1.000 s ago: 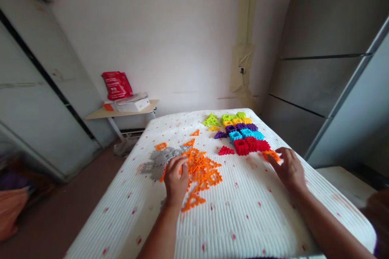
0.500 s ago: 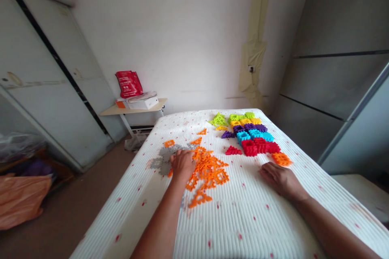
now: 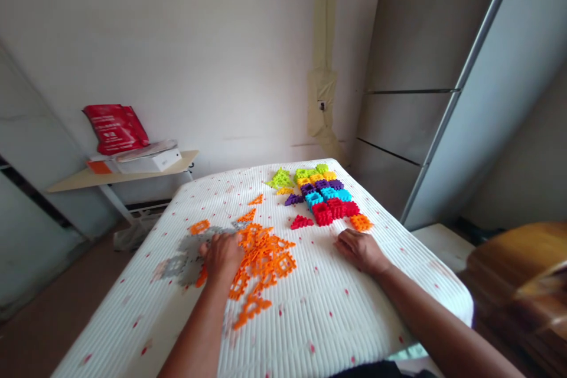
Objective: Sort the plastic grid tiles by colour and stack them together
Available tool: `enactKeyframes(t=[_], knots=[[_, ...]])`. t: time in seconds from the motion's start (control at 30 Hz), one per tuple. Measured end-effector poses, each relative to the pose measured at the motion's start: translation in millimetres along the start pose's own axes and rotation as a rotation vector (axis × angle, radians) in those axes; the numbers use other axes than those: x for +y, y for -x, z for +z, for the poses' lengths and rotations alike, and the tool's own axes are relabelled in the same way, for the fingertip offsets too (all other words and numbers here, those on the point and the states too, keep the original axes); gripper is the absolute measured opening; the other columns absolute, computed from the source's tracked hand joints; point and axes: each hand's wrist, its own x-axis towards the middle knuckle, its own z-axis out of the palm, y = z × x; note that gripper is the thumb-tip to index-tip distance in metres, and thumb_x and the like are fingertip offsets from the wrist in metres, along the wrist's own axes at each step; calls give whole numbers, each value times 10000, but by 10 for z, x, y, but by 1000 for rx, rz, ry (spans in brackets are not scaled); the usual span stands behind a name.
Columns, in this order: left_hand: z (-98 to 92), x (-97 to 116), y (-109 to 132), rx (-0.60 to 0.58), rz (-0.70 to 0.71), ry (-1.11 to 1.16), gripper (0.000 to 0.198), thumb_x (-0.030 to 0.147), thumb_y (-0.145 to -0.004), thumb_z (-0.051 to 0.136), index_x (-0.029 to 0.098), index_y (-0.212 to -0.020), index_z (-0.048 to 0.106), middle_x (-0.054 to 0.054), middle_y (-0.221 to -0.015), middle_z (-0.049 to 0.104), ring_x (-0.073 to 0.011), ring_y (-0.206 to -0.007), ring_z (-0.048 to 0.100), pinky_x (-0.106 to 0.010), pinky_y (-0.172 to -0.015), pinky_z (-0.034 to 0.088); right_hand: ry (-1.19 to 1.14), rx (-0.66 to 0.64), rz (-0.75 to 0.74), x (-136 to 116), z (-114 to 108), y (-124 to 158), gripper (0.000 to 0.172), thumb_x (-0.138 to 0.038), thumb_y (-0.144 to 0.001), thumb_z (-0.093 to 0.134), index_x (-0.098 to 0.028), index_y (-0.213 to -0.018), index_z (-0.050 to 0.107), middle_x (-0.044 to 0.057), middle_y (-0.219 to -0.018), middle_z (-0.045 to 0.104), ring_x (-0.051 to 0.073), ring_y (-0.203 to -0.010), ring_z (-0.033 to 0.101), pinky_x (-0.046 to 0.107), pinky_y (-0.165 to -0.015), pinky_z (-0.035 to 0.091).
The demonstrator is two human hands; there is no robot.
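My left hand (image 3: 221,255) lies low over the left side of a loose pile of orange plastic interlocking building pieces (image 3: 263,251). Its fingers are apart and bent downward, touching the pieces; the tips are partly hidden. My right hand (image 3: 359,248) rests on the white cover with loosely curled fingers, and nothing shows in it. Just beyond it lies a stack of orange square pieces (image 3: 361,222). Stacked red squares (image 3: 335,208) stand behind that, with a red triangular piece (image 3: 301,222) to their left.
Light blue (image 3: 329,193), purple (image 3: 322,185), yellow (image 3: 316,178) and green pieces (image 3: 280,178) form rows farther back. Single orange pieces (image 3: 199,226) lie around the pile. A side table (image 3: 186,160) holds a red bag (image 3: 116,128) and a white box (image 3: 150,160). A refrigerator (image 3: 403,124) stands at right.
The view has turned to the right, so everything appears farther left. Both hands stay at about the same places relative to the pieces.
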Motion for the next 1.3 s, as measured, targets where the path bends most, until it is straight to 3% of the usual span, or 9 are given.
enactKeyframes(t=[0.13, 0.33, 0.4, 0.57, 0.63, 0.73, 0.83, 1.1, 1.3], knots=[[-16, -33, -6, 49, 1, 12, 231, 171, -735, 482, 219, -866, 666, -76, -942, 682, -277, -956, 563, -479, -881, 364, 0, 26, -24, -11, -5, 3, 335, -340, -929, 320, -182, -759, 561, 46, -739, 588, 136, -663, 529, 235, -615, 340], [-88, -27, -35, 180, 78, 231, 145, 215, -733, 505, 205, -808, 629, -66, -989, 636, -223, -931, 591, -322, -817, 446, 25, 87, -73, 5, 28, 2, 318, -313, -923, 337, -178, -717, 537, 38, -695, 575, 123, -614, 516, 232, -582, 325], [-134, 52, 12, 234, 112, 374, 84, 232, -698, 542, 208, -750, 603, -56, -991, 617, -212, -958, 582, -302, -820, 455, 41, 100, -87, 19, 43, 0, 317, -311, -923, 339, -177, -707, 527, 37, -684, 571, 120, -606, 514, 231, -572, 318], [-182, 387, 256, 212, 241, 633, 32, 242, -706, 532, 215, -693, 544, 2, -758, 600, -158, -735, 590, -276, -719, 480, 49, 110, -94, 34, 53, -3, 312, -309, -928, 340, -180, -701, 511, 30, -683, 567, 110, -597, 510, 224, -566, 315], [-138, 536, 360, 236, 295, 664, 16, 228, -700, 546, 215, -695, 539, -9, -779, 609, -169, -788, 603, -286, -745, 485, 47, 105, -92, 39, 55, -3, 308, -310, -928, 342, -181, -707, 513, 29, -691, 568, 109, -602, 512, 223, -570, 319], [-30, 728, 493, 309, 345, 663, 51, 201, -691, 567, 213, -721, 528, -44, -892, 622, -204, -947, 596, -315, -804, 486, 42, 86, -83, 46, 59, -2, 304, -317, -926, 346, -180, -723, 525, 33, -712, 574, 112, -623, 522, 222, -585, 330], [70, 852, 596, 336, 407, 619, 118, 166, -700, 566, 214, -798, 520, -50, -910, 613, -201, -926, 600, -320, -788, 495, 44, 76, -68, 42, 51, -2, 317, -330, -926, 341, -179, -730, 539, 36, -716, 578, 115, -633, 524, 223, -588, 333], [140, 997, 725, 208, 629, 450, 377, 163, -716, 604, 212, -1071, 488, -57, -989, 649, -222, -903, 614, -375, -794, 460, 55, 56, -56, 1, 26, -6, 329, -341, -926, 341, -171, -741, 554, 39, -717, 578, 114, -628, 516, 220, -581, 322], [121, 1023, 738, 171, 629, 406, 383, 207, -723, 624, 224, -1086, 504, -53, -1016, 650, -241, -948, 601, -416, -808, 437, 32, 33, -35, 8, 21, -4, 297, -331, -906, 367, -168, -755, 564, 47, -743, 586, 122, -644, 522, 225, -590, 336]])
